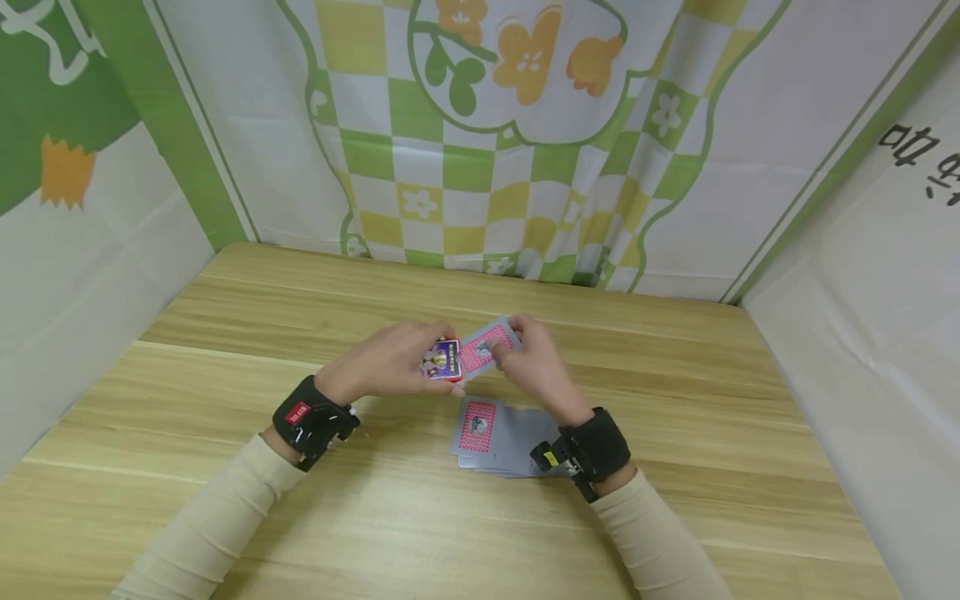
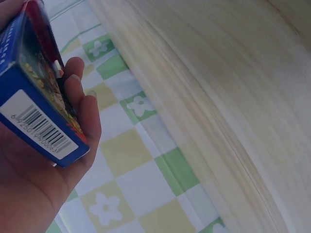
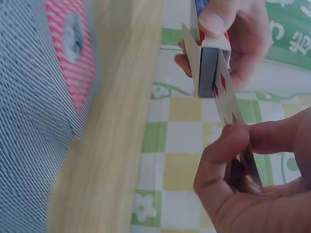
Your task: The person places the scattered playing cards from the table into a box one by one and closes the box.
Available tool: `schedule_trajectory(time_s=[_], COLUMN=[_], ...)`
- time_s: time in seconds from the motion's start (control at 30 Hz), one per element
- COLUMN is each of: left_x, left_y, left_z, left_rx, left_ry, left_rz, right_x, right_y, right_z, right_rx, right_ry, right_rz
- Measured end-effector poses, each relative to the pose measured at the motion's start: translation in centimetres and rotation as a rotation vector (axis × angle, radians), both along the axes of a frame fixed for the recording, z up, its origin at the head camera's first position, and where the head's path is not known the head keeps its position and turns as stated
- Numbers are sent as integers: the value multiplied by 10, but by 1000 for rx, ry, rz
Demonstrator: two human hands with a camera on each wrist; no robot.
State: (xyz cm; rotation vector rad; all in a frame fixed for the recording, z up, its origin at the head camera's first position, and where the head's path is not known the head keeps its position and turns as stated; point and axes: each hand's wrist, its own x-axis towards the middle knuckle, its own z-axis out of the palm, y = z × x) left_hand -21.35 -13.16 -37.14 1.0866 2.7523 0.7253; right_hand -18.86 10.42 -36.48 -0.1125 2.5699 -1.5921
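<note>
My left hand holds a small blue and red card box by its sides. A barcode shows on the end of the box in the left wrist view. My right hand pinches a playing card with a pink patterned back between thumb and fingers. In the right wrist view, the flap of the box stands open. The far end of the card, with red diamonds on its face, is at the box's mouth.
A spread pile of playing cards lies on the wooden table below the hands, partly under the right wrist in the head view. Behind the table hangs a green and yellow checked curtain. White fabric walls stand at both sides.
</note>
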Motion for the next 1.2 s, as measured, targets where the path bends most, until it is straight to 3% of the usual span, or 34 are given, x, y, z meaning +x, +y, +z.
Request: schedule_trajectory(time_s=[0.4, 0.67, 0.9, 1.2], left_x=[-2, -2, -1, 0], left_y=[0, 0, 1, 1], left_z=[-1, 0, 0, 1], left_rx=[1, 1, 13, 2], left_ry=[0, 4, 19, 14], left_rz=[2, 22, 6, 37], right_x=[0, -1, 1, -4], right_y=[-3, -7, -10, 9], right_z=[-4, -7, -13, -3], right_rx=[-131, -207, -56, -24], right_ry=[-66, -109, -183, -128], right_rz=[-62, -27, 124, 158])
